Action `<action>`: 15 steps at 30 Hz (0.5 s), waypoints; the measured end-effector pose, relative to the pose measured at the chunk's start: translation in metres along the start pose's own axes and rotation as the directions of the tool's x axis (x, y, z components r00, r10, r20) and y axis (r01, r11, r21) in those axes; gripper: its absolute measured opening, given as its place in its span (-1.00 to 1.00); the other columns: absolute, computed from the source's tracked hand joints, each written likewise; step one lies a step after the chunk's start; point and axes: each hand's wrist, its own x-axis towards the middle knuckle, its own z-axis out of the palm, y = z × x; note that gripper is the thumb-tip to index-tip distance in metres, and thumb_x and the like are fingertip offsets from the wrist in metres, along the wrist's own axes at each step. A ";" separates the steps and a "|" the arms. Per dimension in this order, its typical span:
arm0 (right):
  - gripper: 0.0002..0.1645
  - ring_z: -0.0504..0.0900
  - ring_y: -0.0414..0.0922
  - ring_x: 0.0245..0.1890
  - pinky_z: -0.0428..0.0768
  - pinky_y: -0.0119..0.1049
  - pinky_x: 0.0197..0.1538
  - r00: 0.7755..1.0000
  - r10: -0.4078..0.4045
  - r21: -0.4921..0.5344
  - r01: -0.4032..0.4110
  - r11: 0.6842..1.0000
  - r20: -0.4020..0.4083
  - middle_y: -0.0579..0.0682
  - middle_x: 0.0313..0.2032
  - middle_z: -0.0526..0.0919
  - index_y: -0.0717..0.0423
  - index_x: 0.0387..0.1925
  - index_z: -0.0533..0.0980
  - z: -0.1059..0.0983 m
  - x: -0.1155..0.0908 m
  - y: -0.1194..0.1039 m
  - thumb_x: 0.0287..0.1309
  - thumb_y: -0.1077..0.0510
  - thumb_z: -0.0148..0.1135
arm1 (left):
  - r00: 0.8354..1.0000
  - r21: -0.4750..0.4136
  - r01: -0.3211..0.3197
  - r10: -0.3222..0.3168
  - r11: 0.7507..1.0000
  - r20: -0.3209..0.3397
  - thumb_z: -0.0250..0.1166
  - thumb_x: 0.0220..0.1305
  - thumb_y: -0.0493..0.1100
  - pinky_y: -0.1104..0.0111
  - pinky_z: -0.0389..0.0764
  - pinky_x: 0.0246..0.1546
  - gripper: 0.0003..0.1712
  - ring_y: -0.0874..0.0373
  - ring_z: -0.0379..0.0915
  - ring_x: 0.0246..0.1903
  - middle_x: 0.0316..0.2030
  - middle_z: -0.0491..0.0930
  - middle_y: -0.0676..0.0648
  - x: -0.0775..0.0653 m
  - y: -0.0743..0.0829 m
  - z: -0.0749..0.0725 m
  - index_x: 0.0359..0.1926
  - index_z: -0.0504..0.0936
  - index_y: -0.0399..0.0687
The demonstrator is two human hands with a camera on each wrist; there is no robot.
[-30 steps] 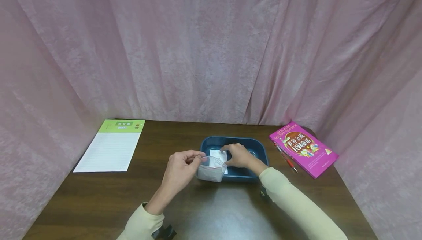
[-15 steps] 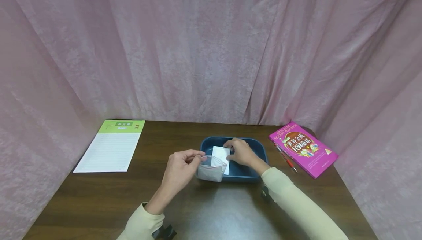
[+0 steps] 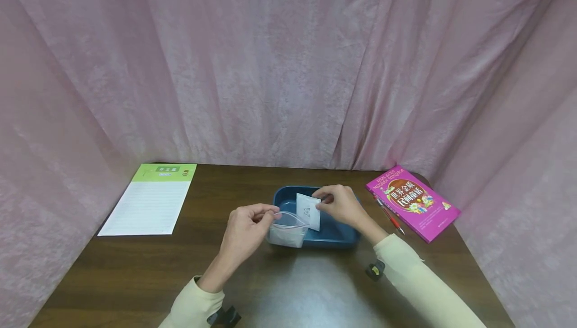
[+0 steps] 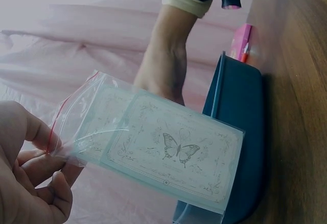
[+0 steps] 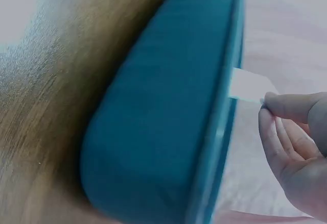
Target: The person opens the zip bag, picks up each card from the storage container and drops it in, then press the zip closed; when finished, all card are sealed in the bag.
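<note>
My left hand (image 3: pixel 250 228) pinches the mouth of a clear zip bag (image 3: pixel 287 236) at one corner of its red-striped seal. White cards fill the bag; in the left wrist view a butterfly card (image 4: pixel 176 150) faces the camera, overlapping another. The bag's mouth gapes in the head view. Just right of it, my right hand (image 3: pixel 342 207) holds a white card (image 3: pixel 308 212) by its edge between thumb and fingertips, tilted up over the blue bin (image 3: pixel 333 242). A dark print shows on that card. In the right wrist view the bin's rim hides the lower part of the card (image 5: pixel 250 85).
A pink book (image 3: pixel 412 203) lies at the right back, with a red pen (image 3: pixel 391 218) along its left edge. Lined writing paper (image 3: pixel 149 208) with a green header lies at the left. Pink curtains (image 3: pixel 270 67) hang behind the wooden table (image 3: pixel 135 278).
My right hand has drawn back to the right and raised the card from the bin, turning it so its print shows. The left hand and bag have stayed nearly still.
</note>
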 end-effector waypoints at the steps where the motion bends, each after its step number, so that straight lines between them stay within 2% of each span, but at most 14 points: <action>1: -0.78 0.74 -0.15 -0.27 0.72 -0.23 -0.19 1.000 -0.004 0.002 0.004 1.000 -0.010 -0.02 -0.20 0.80 0.07 -0.13 0.75 -0.003 -0.002 -0.002 0.15 0.26 0.47 | 1.000 -0.004 -0.004 0.004 1.000 0.000 0.28 0.36 -0.24 0.41 0.28 -0.64 -0.81 0.10 0.72 -0.29 -0.34 0.80 0.08 0.000 0.000 0.000 -0.18 0.83 -0.05; 6: -0.84 0.77 -0.14 -0.28 0.73 -0.20 -0.20 0.997 -0.038 0.014 0.039 0.999 -0.072 -0.04 -0.24 0.81 0.03 -0.19 0.77 -0.017 -0.013 -0.010 0.17 0.23 0.46 | 1.000 -0.019 0.002 -0.002 1.000 0.007 0.27 0.37 -0.23 0.41 0.23 -0.66 -0.81 -0.01 0.74 -0.23 -0.32 0.80 0.07 -0.001 0.000 0.000 -0.17 0.82 -0.07; 11: -0.84 0.76 -0.21 -0.33 0.71 -0.26 -0.27 0.985 -0.092 -0.005 0.092 0.996 -0.143 -0.08 -0.29 0.81 0.00 -0.19 0.77 -0.030 -0.022 -0.021 0.15 0.19 0.49 | 1.000 -0.013 0.012 -0.012 1.000 0.010 0.27 0.37 -0.23 0.40 0.21 -0.68 -0.81 0.04 0.73 -0.25 -0.31 0.81 0.05 -0.001 0.001 0.001 -0.17 0.82 -0.06; 15: -0.82 0.72 -0.24 -0.41 0.67 -0.32 -0.34 0.975 -0.116 0.004 0.119 0.993 -0.191 -0.09 -0.34 0.80 0.02 -0.20 0.77 -0.041 -0.030 -0.033 0.12 0.21 0.51 | 1.000 -0.022 0.017 -0.016 1.000 0.017 0.28 0.37 -0.23 0.41 0.19 -0.68 -0.82 0.01 0.74 -0.23 -0.31 0.81 0.05 -0.001 0.001 0.002 -0.16 0.82 -0.07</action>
